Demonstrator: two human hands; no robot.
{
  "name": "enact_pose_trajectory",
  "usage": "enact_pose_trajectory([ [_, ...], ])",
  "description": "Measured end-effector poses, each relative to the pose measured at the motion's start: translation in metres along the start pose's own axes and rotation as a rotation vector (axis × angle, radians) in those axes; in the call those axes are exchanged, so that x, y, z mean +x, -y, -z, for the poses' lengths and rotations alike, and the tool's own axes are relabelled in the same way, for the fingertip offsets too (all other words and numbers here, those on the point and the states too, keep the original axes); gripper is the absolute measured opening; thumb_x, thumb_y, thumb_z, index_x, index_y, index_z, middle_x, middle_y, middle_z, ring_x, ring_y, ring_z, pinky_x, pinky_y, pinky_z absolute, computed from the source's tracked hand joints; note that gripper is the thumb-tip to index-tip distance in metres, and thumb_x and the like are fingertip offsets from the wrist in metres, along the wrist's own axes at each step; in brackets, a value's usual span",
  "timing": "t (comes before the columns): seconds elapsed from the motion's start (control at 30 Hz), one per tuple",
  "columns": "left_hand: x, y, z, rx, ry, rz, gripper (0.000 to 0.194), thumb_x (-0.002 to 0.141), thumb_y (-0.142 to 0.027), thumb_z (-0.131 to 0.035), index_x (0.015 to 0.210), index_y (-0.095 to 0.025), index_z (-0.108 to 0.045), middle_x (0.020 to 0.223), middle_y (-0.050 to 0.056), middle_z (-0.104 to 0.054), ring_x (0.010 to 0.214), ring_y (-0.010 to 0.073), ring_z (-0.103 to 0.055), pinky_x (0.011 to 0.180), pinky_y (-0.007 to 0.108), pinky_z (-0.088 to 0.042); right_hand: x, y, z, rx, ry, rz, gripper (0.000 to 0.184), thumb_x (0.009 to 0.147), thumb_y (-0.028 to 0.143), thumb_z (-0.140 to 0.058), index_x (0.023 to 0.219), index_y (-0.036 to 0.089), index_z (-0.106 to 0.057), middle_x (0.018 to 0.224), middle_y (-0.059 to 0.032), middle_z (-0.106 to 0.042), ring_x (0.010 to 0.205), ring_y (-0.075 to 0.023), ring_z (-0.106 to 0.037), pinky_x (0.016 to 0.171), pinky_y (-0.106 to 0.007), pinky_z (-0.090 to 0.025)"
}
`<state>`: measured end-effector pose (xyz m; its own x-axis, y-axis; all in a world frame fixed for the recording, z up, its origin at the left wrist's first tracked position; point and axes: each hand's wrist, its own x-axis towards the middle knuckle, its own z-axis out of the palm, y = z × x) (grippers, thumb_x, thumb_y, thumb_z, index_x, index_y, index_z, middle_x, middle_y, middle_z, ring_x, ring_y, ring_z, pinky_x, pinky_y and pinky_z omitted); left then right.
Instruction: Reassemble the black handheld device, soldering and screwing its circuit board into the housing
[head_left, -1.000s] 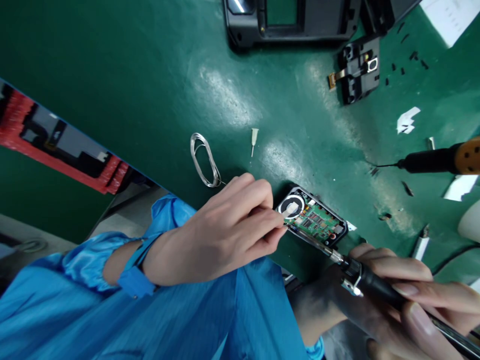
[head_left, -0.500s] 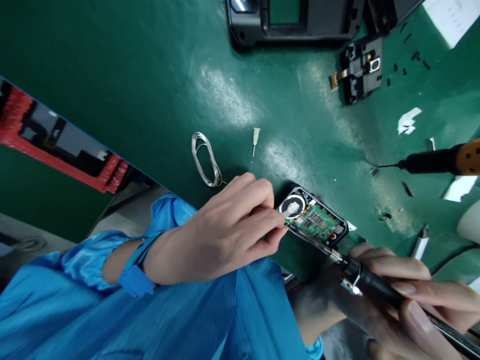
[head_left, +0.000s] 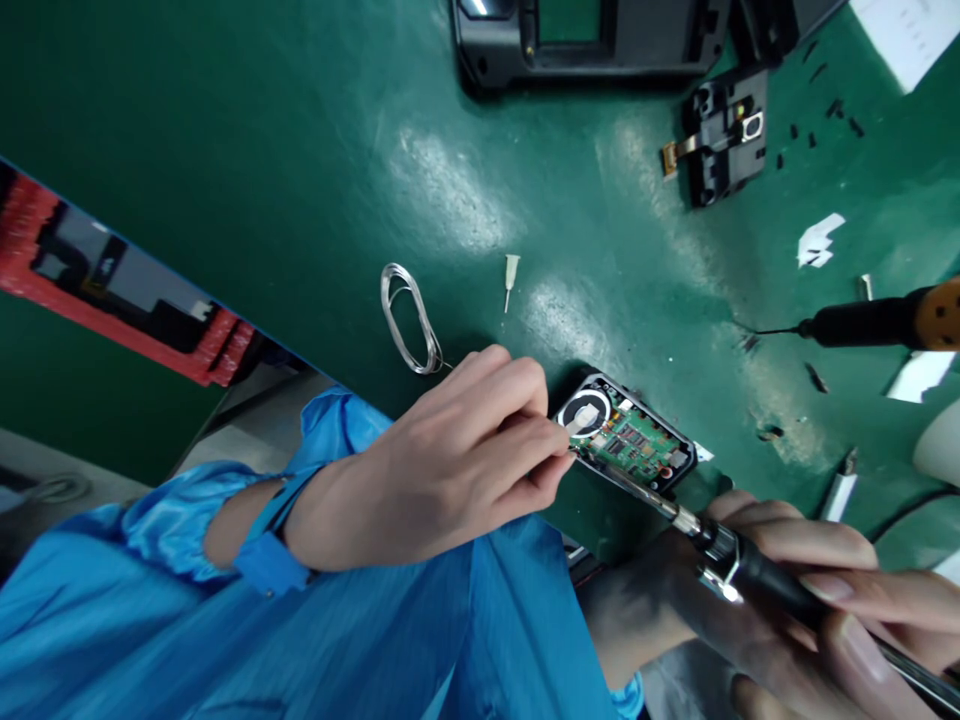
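Observation:
My left hand [head_left: 457, 455] is closed in a pinch at the near left end of a small device with a green circuit board [head_left: 637, 440] and a round black-and-white part. A thin tail from the coil of solder wire [head_left: 412, 320] runs under this hand; its end at the fingertips is hidden. My right hand [head_left: 817, 600] is wrapped round the black handle of a soldering iron [head_left: 739, 565]. The metal shaft lies along the device's near edge, pointing at my left fingertips. Whether its tip touches the board, I cannot tell.
A dispensing needle [head_left: 511, 280] lies beyond the device. An orange-and-black electric screwdriver [head_left: 862, 318] juts in from the right. Farther off are a black housing [head_left: 600, 70], a camera module [head_left: 724, 140] and scraps. Red bubble wrap [head_left: 112, 330] holds parts at left.
My right hand and the soldering iron have shifted slightly right and down, drawing the shaft back a little. My left hand and the device stay in place.

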<state>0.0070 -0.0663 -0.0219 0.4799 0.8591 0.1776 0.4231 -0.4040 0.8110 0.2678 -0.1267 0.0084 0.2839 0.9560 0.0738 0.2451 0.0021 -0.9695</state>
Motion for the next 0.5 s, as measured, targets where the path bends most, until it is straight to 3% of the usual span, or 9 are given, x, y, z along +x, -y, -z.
enact_pose_trajectory([
  [0.13,0.0,0.001,0.0,-0.001,0.004,-0.005,0.026,0.104,-0.009,-0.067,0.08,-0.016,-0.069,0.081,0.004,-0.06,0.077,0.0172,-0.052,0.067,0.033,-0.048,-0.005,-0.005,-0.011,-0.044,-0.062,0.176,0.015,0.093,0.035,-0.071,0.087,0.029,-0.059,0.057,0.0087,-0.054,0.035,-0.0171,-0.031,0.038,-0.036,-0.031],
  [0.3,0.001,0.0,0.001,0.005,0.01,-0.004,0.028,0.104,-0.009,-0.066,0.078,-0.017,-0.067,0.081,0.003,-0.06,0.076,0.017,-0.052,0.065,0.033,-0.049,-0.006,-0.007,-0.015,-0.036,-0.065,0.165,0.011,0.095,0.035,-0.068,0.089,0.029,-0.061,0.057,0.0078,-0.055,0.035,-0.0183,-0.032,0.04,-0.037,-0.032],
  [0.5,-0.001,0.0,0.001,0.009,0.004,-0.009,0.026,0.105,-0.009,-0.065,0.081,-0.018,-0.068,0.081,0.003,-0.06,0.077,0.0175,-0.052,0.066,0.034,-0.049,0.002,-0.003,-0.023,0.017,-0.023,0.134,0.022,0.094,0.034,-0.072,0.08,0.027,-0.056,0.058,0.008,-0.057,0.035,-0.0167,-0.033,0.04,-0.036,-0.029],
])
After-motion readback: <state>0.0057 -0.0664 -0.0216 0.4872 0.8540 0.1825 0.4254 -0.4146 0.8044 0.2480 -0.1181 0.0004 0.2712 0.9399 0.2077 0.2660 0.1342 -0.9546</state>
